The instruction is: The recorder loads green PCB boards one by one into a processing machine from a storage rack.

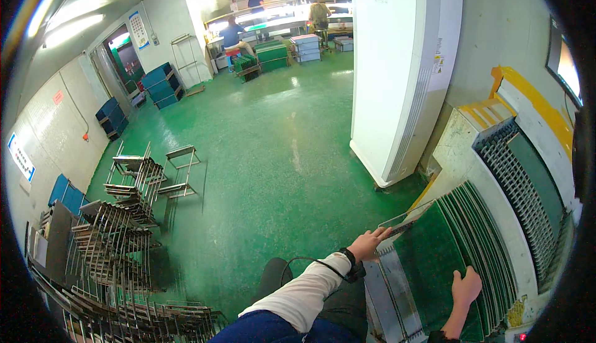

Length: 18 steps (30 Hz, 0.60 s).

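Green flat boards [428,253] stand in a row in a wire-framed metal rack [390,293] at my lower right, their edges fanned toward the wall side. My left hand [369,244] lies at the rack's far left corner, fingers stretched out over its metal end bar. A dark band and watch circle that wrist. My right hand [465,286] is curled at the edge of the foremost large board, thumb raised and fingers closed on that edge. Its fingertips are partly hidden.
A pale machine with a slotted conveyor [518,203] stands right of the boards. Beyond is a tall white cabinet [397,76]. Empty metal racks [115,237] crowd the left floor. Blue crates [161,85] stand by the wall, and people [233,34] work at a lit far bench.
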Each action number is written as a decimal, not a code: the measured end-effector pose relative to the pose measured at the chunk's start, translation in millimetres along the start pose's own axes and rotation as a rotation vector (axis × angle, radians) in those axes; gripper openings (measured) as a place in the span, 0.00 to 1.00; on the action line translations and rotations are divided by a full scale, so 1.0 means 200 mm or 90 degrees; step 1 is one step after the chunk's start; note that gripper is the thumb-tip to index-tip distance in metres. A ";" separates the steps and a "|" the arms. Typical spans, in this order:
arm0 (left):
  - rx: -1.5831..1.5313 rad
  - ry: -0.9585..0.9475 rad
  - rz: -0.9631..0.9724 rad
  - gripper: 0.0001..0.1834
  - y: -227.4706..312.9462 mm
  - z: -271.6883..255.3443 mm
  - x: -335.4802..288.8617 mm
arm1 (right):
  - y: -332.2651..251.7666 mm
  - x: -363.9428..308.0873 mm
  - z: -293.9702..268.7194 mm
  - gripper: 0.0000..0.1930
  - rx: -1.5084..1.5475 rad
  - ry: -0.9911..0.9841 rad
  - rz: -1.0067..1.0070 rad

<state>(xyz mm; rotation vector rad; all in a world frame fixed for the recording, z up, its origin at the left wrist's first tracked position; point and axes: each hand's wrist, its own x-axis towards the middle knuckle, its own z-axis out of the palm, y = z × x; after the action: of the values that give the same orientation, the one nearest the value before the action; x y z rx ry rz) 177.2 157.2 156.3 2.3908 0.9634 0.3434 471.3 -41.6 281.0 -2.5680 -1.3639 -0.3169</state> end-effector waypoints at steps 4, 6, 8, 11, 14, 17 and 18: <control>0.000 0.000 -0.001 0.70 0.01 -0.01 0.00 | 0.00 0.00 0.00 0.18 -0.004 0.012 -0.001; -0.001 -0.004 -0.002 0.70 0.01 -0.01 0.00 | 0.01 0.00 0.02 0.18 -0.009 0.016 0.000; 0.000 -0.008 -0.006 0.70 0.01 0.00 0.00 | 0.02 0.00 0.02 0.18 -0.011 0.009 0.001; 0.003 -0.010 -0.010 0.71 0.01 0.00 0.00 | 0.02 0.00 0.02 0.18 -0.011 -0.007 0.004; 0.002 -0.013 -0.014 0.71 0.00 0.00 0.00 | 0.02 0.00 0.03 0.19 -0.015 -0.002 0.001; 0.002 -0.016 -0.015 0.71 0.00 0.00 0.00 | 0.02 0.00 0.03 0.19 -0.016 0.006 -0.005; 0.002 -0.013 -0.014 0.71 0.00 0.00 0.00 | 0.03 0.00 0.04 0.19 -0.016 0.008 -0.007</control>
<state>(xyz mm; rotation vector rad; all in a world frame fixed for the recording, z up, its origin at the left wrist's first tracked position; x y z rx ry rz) 177.9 157.1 156.2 2.3799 0.9817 0.3095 476.4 -42.1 273.7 -2.5754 -1.3781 -0.3539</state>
